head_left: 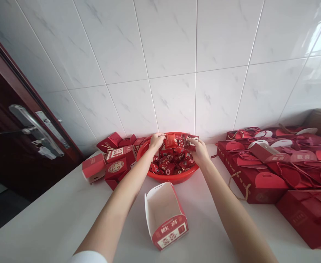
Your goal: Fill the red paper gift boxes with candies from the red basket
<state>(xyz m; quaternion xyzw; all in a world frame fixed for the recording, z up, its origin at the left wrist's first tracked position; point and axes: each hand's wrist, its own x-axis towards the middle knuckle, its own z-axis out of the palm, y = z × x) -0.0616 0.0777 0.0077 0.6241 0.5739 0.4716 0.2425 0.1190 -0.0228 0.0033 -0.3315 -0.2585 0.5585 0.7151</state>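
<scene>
Red wrapped packets [168, 160] fill a round red basin [178, 178] against the tiled wall. At the basin's back left, my left hand [157, 141] pinches the edge of an orange-red packet [171, 141]. Over the right side of the basin, my right hand [199, 149] has its fingers closed on a dark red packet [192, 138] with white print. In front of the basin stands an open-topped box [164, 208], red outside and white inside; no contents show in it.
Several small red boxes [119, 168] lie left of the basin. On the right, many red gift boxes [267, 182] with cord handles are packed together. A dark red door [20, 146] with a metal handle is at the far left.
</scene>
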